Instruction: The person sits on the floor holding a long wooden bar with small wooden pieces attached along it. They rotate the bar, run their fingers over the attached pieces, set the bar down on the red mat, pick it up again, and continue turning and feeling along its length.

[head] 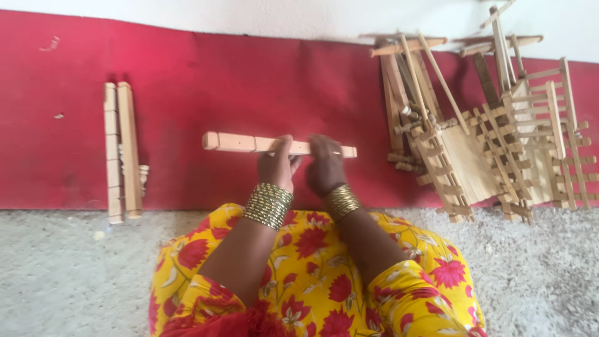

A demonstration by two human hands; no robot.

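Observation:
A long pale wooden stick [240, 142] with drilled holes lies across the red mat [187, 81], running left to right. My left hand [276, 165] rests on its middle with the thumb over the top. My right hand [324, 165] presses on the stick just to the right, fingers curled over it. Both wrists wear stacked gold bangles [268, 205]. Whether anything small sits under the fingers is hidden.
Two similar wooden bars [121, 150] lie side by side at the left with small dowel pieces beside them. A heap of slatted wooden frames and rods [493, 137] fills the right. Grey floor [75, 274] lies below the mat; my lap in yellow floral cloth [312, 281] is near.

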